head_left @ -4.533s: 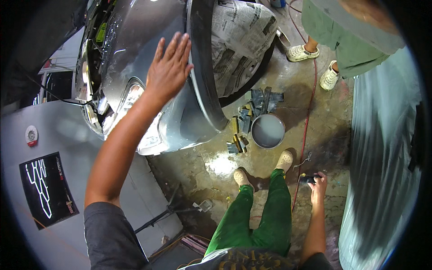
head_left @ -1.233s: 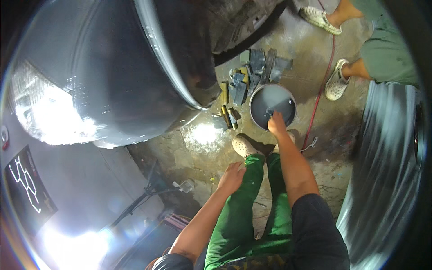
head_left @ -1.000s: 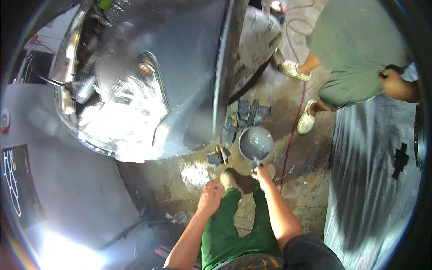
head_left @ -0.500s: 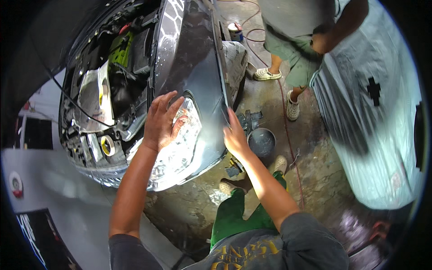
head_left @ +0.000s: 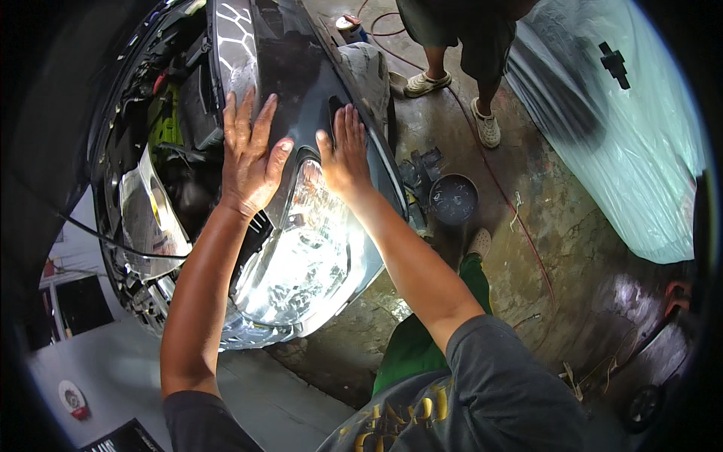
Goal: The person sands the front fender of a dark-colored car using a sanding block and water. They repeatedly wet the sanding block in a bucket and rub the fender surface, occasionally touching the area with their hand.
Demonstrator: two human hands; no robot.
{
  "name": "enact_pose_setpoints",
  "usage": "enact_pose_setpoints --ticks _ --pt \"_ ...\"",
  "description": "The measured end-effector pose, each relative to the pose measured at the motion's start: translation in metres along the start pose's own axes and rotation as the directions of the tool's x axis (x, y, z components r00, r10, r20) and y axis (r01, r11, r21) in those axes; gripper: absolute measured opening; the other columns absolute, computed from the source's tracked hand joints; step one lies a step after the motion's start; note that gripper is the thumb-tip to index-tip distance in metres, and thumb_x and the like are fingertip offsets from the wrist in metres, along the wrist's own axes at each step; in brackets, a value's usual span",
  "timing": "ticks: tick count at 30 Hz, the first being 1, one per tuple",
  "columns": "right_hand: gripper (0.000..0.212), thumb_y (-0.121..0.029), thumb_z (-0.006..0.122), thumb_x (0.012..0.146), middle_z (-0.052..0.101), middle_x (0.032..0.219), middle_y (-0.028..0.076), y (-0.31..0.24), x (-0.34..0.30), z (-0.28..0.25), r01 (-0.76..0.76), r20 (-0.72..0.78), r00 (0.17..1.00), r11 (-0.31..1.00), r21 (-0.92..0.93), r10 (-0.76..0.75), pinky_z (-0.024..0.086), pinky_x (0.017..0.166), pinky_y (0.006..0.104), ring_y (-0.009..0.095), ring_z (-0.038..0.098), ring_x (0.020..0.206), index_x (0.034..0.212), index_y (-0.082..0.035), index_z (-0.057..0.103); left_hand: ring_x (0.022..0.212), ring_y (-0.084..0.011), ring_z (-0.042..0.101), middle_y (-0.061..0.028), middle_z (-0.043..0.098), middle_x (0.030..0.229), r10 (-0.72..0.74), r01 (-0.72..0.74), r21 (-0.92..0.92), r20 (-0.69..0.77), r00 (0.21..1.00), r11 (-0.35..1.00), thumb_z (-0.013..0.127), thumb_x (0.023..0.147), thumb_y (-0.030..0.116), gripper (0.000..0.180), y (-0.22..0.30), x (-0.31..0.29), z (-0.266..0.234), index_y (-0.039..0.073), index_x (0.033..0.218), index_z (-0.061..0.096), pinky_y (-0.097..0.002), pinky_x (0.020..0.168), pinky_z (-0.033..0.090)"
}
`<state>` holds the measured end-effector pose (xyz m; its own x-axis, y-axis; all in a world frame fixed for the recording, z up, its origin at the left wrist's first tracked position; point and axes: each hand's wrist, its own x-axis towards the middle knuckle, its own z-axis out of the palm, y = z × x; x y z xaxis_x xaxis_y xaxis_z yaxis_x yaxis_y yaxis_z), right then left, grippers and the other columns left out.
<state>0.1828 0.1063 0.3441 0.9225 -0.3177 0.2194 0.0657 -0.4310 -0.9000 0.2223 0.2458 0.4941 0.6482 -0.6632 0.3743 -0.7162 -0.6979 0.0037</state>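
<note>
I have both arms reaching forward, backs of the hands up, one at either side of the headlight's (head_left: 309, 260) far tip. To its left, the left hand (head_left: 252, 162) is flat, fingers spread apart. To its right, the right hand (head_left: 346, 154) keeps fingers together, thumb out; palm hidden, I cannot tell its grip. The fender (head_left: 294, 68) stretches beyond the headlight.
</note>
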Motion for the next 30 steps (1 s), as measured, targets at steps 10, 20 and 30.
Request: enact_pose_setpoints --ticks 10,20,30 --pt "0.08 -0.049 0.035 0.11 0.014 0.166 0.036 -0.015 -0.015 -0.001 -0.183 -0.001 0.983 0.977 -0.111 0.184 0.009 0.128 0.056 0.046 0.014 0.157 0.156 0.015 0.022 0.152 -0.0496 0.02 -0.0201 0.03 0.163 -0.003 0.005 0.061 -0.023 1.0 0.998 0.054 0.106 0.04 0.059 -0.002 0.005 0.007 0.011 0.155 0.042 -0.059 0.123 0.024" --pt "0.074 -0.045 0.038 0.109 0.025 0.163 0.037 0.001 -0.028 -0.005 -0.166 -0.065 0.983 0.983 0.075 0.171 0.011 0.129 0.0548 0.043 0.017 0.157 0.151 0.016 0.034 0.152 -0.0503 0.02 -0.0202 0.029 0.164 0.001 0.0 0.049 -0.019 1.0 0.999 0.053 0.107 0.036 0.058 -0.002 0.007 0.009 0.011 0.157 0.038 -0.0596 0.123 0.023" --pt "0.074 -0.043 0.038 0.11 0.022 0.165 0.034 -0.005 -0.021 -0.004 -0.183 -0.069 0.98 0.982 0.05 0.186 0.01 0.13 0.0501 0.041 0.017 0.158 0.155 0.014 0.028 0.154 -0.0474 0.019 -0.0177 0.03 0.166 0.01 -0.009 0.067 -0.013 1.0 0.998 0.048 0.109 0.035 0.054 -0.003 0.006 0.01 0.012 0.157 0.039 -0.0572 0.125 0.02"
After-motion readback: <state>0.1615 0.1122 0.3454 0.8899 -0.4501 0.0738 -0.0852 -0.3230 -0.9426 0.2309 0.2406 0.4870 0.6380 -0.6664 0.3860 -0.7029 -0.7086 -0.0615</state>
